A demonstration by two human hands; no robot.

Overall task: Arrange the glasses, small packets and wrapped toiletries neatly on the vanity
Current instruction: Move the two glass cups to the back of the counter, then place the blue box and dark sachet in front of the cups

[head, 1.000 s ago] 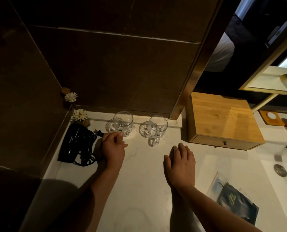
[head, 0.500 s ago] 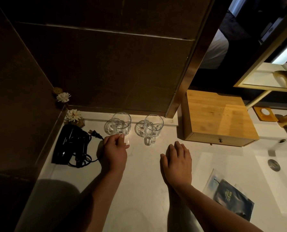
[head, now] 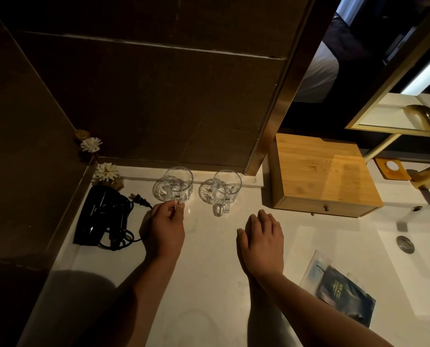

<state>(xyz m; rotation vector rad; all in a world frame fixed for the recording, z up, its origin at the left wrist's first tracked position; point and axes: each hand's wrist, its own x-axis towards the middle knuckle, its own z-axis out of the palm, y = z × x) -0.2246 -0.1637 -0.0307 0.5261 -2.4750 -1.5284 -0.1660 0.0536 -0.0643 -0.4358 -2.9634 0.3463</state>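
squaring the left glass handle

dim vanity counter (head: 208, 284), two glasses against the back ledge. the left hand (head: 167, 226) pinches the handle of the left glass (head: 178, 182); the right hand (head: 262, 242) lies flat and empty. the handle should probably be turned gently to match the right glass (head: 227, 187) — base kept down, clear of the hair dryer (head: 101, 214). a dark packet (head: 344, 298) waits near the sink (head: 409, 271).

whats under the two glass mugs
Each glass mug, left and right, stands on its own clear round coaster on the white vanity top. The left hand pinches the left mug's handle. The mugs look empty.
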